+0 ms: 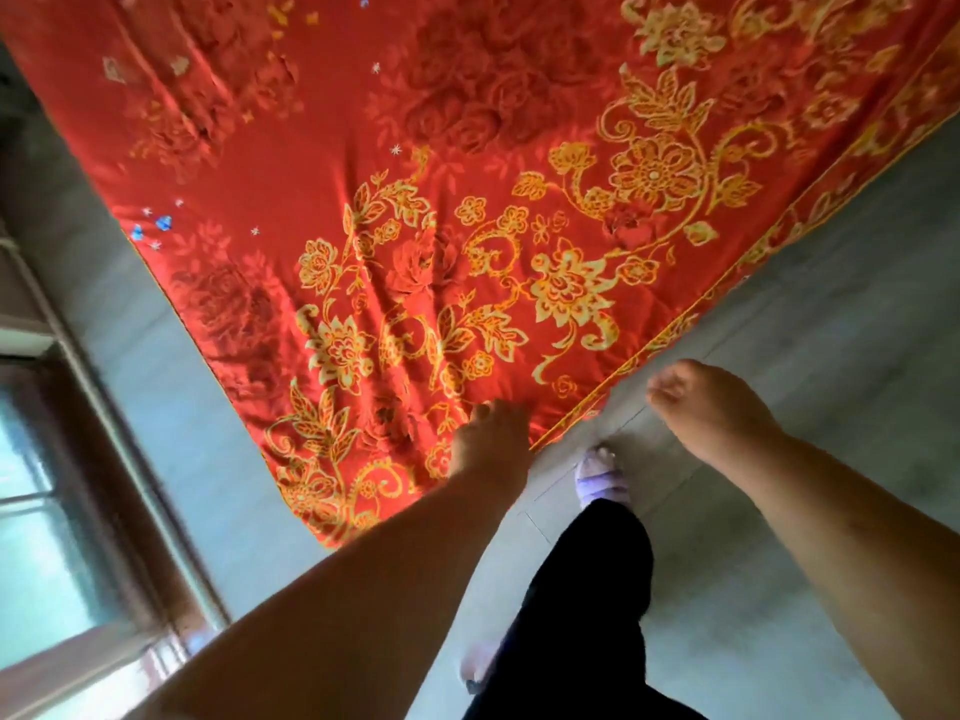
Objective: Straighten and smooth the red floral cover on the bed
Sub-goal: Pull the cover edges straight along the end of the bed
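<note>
Grey tiled floor (pixel 810 324) under tilted, motion-blurred view. Window frame (pixel 78 459) at far left, pale glass beside it. Red floral cover (pixel 395 210) spread over bed, filling upper centre, gold flower border along near edge, creases fanning out near corner. Left hand (pixel 488 444) on cover at near edge, fingers curled into fabric, grasping it. Lilac slipper (pixel 602 480) on floor below black trouser leg (pixel 576 615). Right hand (pixel 711 407) above floor, just beside cover edge, fingers loosely curled, holding nothing.
</note>
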{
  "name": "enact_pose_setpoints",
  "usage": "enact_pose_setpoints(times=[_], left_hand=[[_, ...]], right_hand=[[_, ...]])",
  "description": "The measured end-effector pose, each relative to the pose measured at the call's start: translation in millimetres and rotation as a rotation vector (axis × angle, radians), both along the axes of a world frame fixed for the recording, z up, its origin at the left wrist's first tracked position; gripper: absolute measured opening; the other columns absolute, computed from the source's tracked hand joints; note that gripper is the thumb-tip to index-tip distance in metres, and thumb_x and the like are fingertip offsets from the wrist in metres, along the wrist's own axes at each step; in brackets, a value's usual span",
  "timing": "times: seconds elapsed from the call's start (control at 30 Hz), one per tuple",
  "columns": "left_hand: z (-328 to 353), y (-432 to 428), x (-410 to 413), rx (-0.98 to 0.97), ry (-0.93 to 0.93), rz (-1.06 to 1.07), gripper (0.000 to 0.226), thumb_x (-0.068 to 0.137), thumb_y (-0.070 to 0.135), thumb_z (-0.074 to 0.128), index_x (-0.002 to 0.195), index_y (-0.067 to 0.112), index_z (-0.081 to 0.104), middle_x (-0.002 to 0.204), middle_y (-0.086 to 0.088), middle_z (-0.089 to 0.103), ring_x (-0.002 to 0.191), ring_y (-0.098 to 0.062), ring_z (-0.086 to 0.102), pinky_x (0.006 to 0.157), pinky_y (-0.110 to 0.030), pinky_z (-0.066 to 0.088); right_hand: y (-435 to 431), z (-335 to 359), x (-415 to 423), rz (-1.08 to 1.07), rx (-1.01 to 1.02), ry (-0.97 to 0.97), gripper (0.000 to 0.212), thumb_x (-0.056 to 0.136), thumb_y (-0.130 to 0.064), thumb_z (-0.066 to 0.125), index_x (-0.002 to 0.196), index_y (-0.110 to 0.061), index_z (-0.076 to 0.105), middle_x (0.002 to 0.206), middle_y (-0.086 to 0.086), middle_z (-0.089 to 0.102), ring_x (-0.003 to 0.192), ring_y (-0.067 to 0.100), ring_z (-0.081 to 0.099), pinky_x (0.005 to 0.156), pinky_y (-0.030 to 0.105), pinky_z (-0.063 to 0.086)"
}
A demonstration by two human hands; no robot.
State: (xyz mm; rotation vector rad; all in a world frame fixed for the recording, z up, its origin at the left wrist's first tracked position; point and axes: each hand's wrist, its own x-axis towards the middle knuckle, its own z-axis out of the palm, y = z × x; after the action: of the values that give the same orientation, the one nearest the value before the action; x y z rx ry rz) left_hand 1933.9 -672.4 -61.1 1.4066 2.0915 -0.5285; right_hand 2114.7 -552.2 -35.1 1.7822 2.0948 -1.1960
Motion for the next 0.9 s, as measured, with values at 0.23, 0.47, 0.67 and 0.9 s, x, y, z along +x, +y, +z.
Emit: enact_pose_setpoints(times=[0.23,0.47,0.67,0.9], left_hand=[[1,15,7,-0.061,-0.080,0.049,0.018,0.087,0.016,0.051,0.099,0.019,0.063,0.101,-0.008,0.068,0.097,-0.029,0.066,0.075,-0.040,0.054],[1,30,22,-0.056,-0.076,0.126,0.050,0.089,0.035,0.057,0.133,0.017,0.039,0.130,-0.007,0.046,0.121,-0.029,0.045,0.088,-0.044,0.050],[-3,47,33,-0.126,0.068,0.106,0.041,0.094,0.020,0.050,0.133,0.013,0.043,0.124,-0.008,0.056,0.114,-0.029,0.056,0.082,-0.042,0.053],[-5,45,70,-0.070,0.175,0.390,0.025,0.092,0.021,0.049,0.115,0.020,0.057,0.110,-0.003,0.064,0.102,-0.026,0.064,0.071,-0.036,0.053]], right_hand=[[64,-15,0,0.499,0.290,-0.080,0.032,0.084,-0.015,0.063,0.116,-0.018,0.058,0.123,0.006,0.052,0.112,0.029,0.044,0.084,0.039,0.047],[124,-28,4,0.755,0.414,-0.315,0.024,0.080,-0.007,0.056,0.103,-0.013,0.058,0.106,0.007,0.054,0.101,0.029,0.045,0.073,0.037,0.042],[159,-30,13,1.006,0.453,-0.336,0.016,0.077,-0.005,0.054,0.092,-0.011,0.057,0.101,0.007,0.055,0.100,0.028,0.046,0.072,0.037,0.044],[200,-30,40,1.285,0.472,-0.320,0.031,0.080,-0.003,0.037,0.104,-0.015,0.053,0.114,0.004,0.052,0.107,0.025,0.046,0.085,0.036,0.043]])
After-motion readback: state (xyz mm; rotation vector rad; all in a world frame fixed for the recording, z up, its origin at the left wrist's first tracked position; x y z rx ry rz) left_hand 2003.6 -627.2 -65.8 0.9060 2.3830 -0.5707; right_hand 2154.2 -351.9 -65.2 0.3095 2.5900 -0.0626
